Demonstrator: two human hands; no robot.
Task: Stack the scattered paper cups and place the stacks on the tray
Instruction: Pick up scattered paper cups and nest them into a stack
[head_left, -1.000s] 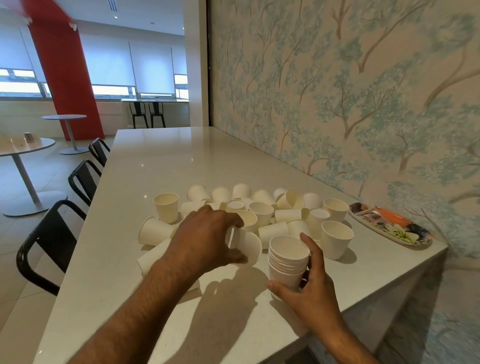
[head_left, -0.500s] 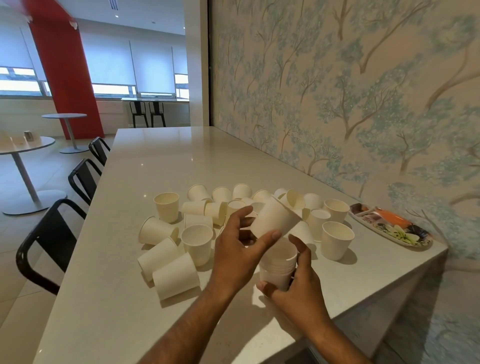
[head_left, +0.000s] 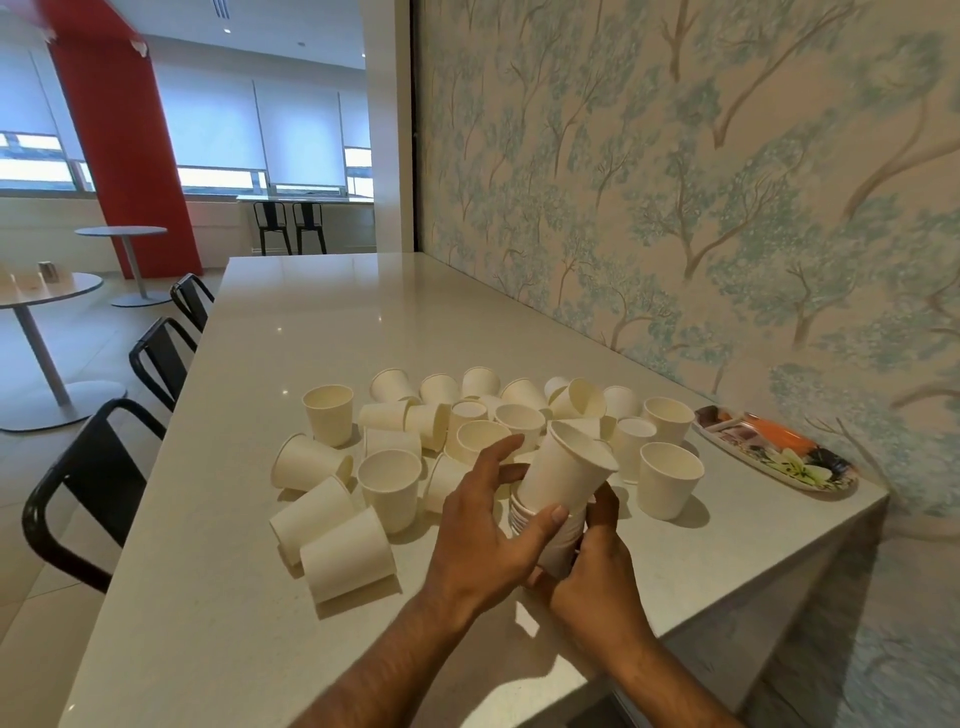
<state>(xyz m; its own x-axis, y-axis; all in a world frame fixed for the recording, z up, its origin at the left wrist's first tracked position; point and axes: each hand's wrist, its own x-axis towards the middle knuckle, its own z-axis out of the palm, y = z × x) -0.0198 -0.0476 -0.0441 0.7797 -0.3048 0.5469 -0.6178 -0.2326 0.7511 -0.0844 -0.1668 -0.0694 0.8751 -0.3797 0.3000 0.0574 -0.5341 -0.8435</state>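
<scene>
A long white stone counter (head_left: 291, 332) runs beside a wall with painted blue trees (head_left: 701, 182). Many white paper cups (head_left: 389, 486) lie scattered on it, some standing, some tipped over. Half a second ago the left hand (head_left: 485, 535) held one white paper cup (head_left: 566, 470) tilted above the short white stack of cups (head_left: 558, 540). Now that cup sits in the top of the stack, leaning a bit. The left hand's thumb and fingers are pressed around it. The right hand (head_left: 597, 566) is wrapped tight around the bottom of the stack. So the stack is one cup taller. The flowery oval tray (head_left: 779, 452) waits near the wall, with no cups on it yet.
</scene>
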